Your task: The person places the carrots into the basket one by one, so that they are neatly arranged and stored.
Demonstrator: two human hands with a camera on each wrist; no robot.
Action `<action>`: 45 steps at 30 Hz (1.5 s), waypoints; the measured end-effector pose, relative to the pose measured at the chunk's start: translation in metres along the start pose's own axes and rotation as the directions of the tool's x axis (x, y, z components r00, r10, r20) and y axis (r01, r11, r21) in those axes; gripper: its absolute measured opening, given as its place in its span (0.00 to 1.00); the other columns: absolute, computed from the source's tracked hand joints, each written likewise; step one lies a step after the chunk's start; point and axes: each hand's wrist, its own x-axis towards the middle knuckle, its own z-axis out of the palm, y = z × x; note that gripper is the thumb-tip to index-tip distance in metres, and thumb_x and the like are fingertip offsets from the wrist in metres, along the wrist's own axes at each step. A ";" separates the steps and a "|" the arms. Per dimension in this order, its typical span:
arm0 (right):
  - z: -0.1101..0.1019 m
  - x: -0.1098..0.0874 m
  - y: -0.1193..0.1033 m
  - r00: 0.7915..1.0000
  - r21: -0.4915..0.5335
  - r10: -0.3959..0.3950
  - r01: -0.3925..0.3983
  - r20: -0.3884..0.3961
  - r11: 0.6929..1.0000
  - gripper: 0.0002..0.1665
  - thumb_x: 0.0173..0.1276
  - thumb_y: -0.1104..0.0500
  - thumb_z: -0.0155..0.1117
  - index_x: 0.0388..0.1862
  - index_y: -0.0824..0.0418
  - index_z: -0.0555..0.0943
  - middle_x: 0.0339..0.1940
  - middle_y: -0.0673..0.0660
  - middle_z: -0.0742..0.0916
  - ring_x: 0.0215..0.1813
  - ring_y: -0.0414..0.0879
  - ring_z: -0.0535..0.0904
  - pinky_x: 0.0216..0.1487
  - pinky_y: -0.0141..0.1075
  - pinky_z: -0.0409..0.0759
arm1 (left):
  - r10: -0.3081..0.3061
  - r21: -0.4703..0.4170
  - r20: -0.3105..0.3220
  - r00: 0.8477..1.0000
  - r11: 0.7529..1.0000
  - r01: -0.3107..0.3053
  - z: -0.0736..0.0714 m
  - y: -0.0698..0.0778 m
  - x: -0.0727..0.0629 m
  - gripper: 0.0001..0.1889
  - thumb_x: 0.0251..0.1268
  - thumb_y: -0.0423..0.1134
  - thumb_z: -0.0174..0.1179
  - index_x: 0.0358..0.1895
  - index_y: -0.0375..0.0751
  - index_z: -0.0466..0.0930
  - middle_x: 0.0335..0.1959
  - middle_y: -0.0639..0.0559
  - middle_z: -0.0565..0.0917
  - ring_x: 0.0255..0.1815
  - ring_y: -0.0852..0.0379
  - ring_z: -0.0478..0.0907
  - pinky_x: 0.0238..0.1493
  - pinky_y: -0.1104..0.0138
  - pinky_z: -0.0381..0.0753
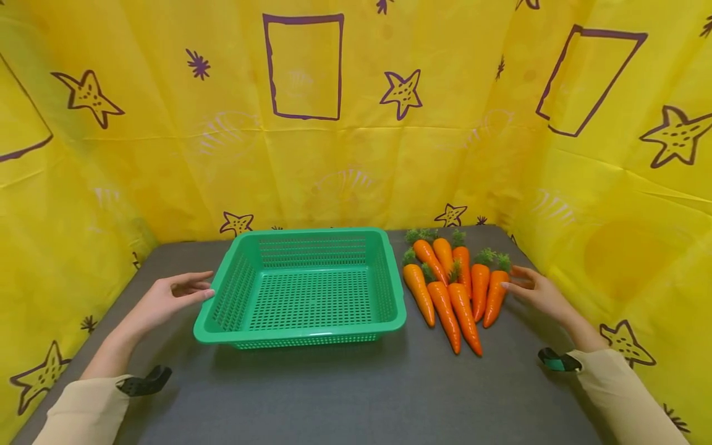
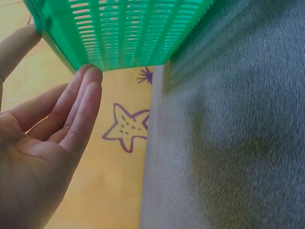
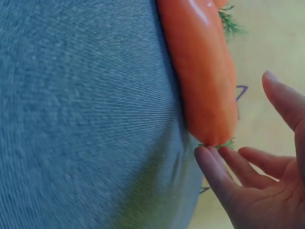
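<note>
Carrots right of centre, outside basket | left hand, lower left, right hand, lower right: unclenched, grasping nothing | I judge work barely begun

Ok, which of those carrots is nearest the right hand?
The rightmost carrot: the right hand is directly beside it, near its leafy top, while every other carrot lies farther left, toward the green plastic basket.
</note>
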 end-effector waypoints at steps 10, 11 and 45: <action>0.010 0.004 0.008 0.995 0.005 0.090 -0.090 0.033 0.996 0.46 0.71 0.44 0.54 0.71 0.78 0.53 0.66 0.78 0.67 0.63 0.70 0.69 0.55 0.46 0.77 | 0.002 -0.141 0.022 1.000 0.990 0.001 0.006 0.001 0.006 0.28 0.65 0.48 0.59 0.66 0.42 0.69 0.54 0.55 0.81 0.46 0.72 0.79 0.45 0.77 0.75; 0.011 0.004 0.009 0.995 0.005 0.095 -0.095 0.030 0.995 0.47 0.71 0.44 0.54 0.71 0.78 0.53 0.66 0.79 0.67 0.63 0.70 0.68 0.56 0.51 0.75 | 0.001 -0.146 0.025 1.000 0.989 0.003 0.006 0.001 0.007 0.29 0.65 0.48 0.59 0.67 0.42 0.69 0.54 0.56 0.81 0.46 0.72 0.79 0.45 0.77 0.75; 0.024 0.013 0.006 0.979 0.081 0.205 -0.205 0.009 0.975 0.52 0.64 0.41 0.62 0.68 0.78 0.56 0.65 0.79 0.67 0.63 0.70 0.65 0.61 0.59 0.68 | -0.050 -0.261 0.051 0.997 0.964 0.061 0.009 0.002 0.002 0.31 0.65 0.48 0.59 0.69 0.41 0.65 0.50 0.57 0.81 0.48 0.71 0.77 0.47 0.81 0.73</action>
